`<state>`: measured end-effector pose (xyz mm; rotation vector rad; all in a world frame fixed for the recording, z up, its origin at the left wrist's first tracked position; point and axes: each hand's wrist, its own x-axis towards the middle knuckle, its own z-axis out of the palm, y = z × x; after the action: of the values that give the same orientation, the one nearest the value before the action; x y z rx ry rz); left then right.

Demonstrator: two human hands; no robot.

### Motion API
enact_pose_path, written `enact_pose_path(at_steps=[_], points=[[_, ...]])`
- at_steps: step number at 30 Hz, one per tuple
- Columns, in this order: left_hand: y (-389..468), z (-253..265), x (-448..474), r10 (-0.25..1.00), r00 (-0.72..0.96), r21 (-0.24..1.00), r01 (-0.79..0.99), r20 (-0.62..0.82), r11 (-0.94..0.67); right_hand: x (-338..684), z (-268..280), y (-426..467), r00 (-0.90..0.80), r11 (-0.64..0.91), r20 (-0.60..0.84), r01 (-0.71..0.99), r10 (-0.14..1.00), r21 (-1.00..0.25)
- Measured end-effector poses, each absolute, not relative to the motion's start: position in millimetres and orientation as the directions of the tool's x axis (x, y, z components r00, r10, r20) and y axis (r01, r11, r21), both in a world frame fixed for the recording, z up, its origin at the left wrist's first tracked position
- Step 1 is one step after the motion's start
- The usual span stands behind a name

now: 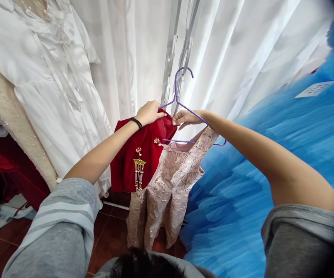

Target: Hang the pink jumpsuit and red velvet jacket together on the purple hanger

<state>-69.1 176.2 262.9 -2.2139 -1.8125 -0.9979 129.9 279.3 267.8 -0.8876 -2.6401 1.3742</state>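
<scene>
Your left hand (149,112) has closed over the top edge of the red velvet garment (144,141), thumb lying across the cloth, the undersides of the fingers out of sight; your right hand (186,118) pinches its right-hand corner between thumb and fingertips, almost no gap there. So here's the red garment, mid-frame and left of centre, dropping from both grips toward the lower left, its long axis running down the frame. Your left hand sits nearer its bulk, your right nearer the neck of the purple hanger (176,98). That hanger stands just above and between your hands, hook upward, one shoulder wire sloping down to the right, the other vanishing behind your left hand; whether it runs inside the red cloth, you can't tell from here. Below, the pink brocade garment (172,168) hangs with a strap over the hanger's right shoulder, its left side covered by red. A beaded tassel (139,164) dangles down the velvet. Farther out, blue tulle (242,166) fills the right, a white dress (57,73) the upper left, white curtains (120,46) behind.
</scene>
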Motion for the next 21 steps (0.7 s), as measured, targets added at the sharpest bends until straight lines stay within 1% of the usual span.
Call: enact_pose_path(at_steps=[1, 4, 6, 9, 10, 11, 13, 15, 18, 20, 21], points=[[175.4, 262.5, -69.1, 0.834, 0.062, 0.308, 0.912, 0.549, -0.271, 129.9, 268.6, 279.0, -0.824, 0.473, -0.189, 0.477, 0.535, -0.741], [174.6, 261.4, -69.4, 0.827, 0.054, 0.301, 0.916, 0.56, -0.264, 128.3, 271.3, 272.4, -0.797, 0.549, -0.155, 0.528, 0.583, -0.648], [175.2, 260.5, -69.5, 0.827, 0.053, 0.309, 0.913, 0.559, -0.267, 125.9, 273.9, 267.4, -0.745, 0.561, -0.152, 0.605, 0.65, -0.565], [176.2, 259.4, -69.6, 0.832, 0.047, 0.334, 0.902, 0.552, -0.273, 122.8, 278.0, 264.5, -0.588, 0.479, -0.216, 0.781, 0.779, -0.399], [176.4, 259.3, -69.7, 0.833, 0.05, 0.339, 0.899, 0.551, -0.278, 122.5, 278.7, 264.7, -0.546, 0.447, -0.236, 0.817, 0.804, -0.364], [176.5, 259.4, -70.0, 0.833, 0.058, 0.339, 0.896, 0.551, -0.287, 122.8, 278.7, 265.2, -0.526, 0.429, -0.246, 0.83, 0.814, -0.357], [176.5, 260.3, -71.0, 0.834, 0.086, 0.324, 0.896, 0.545, -0.304, 125.2, 276.4, 266.5, -0.555, 0.428, -0.255, 0.802, 0.792, -0.416], [176.5, 262.2, -72.2, 0.839, 0.11, 0.297, 0.904, 0.533, -0.308, 129.1, 271.6, 267.5, -0.612, 0.426, -0.261, 0.741, 0.746, -0.519], [177.1, 265.6, -74.0, 0.847, 0.134, 0.249, 0.922, 0.515, -0.298, 134.8, 264.2, 267.2, -0.668, 0.361, -0.283, 0.654, 0.689, -0.664], [178.0, 267.1, -74.6, 0.848, 0.151, 0.219, 0.93, 0.508, -0.296, 137.0, 261.7, 265.6, -0.689, 0.31, -0.306, 0.617, 0.657, -0.723], [178.5, 267.5, -74.9, 0.845, 0.157, 0.204, 0.933, 0.511, -0.297, 137.6, 261.2, 264.7, -0.698, 0.299, -0.322, 0.612, 0.64, -0.732]])
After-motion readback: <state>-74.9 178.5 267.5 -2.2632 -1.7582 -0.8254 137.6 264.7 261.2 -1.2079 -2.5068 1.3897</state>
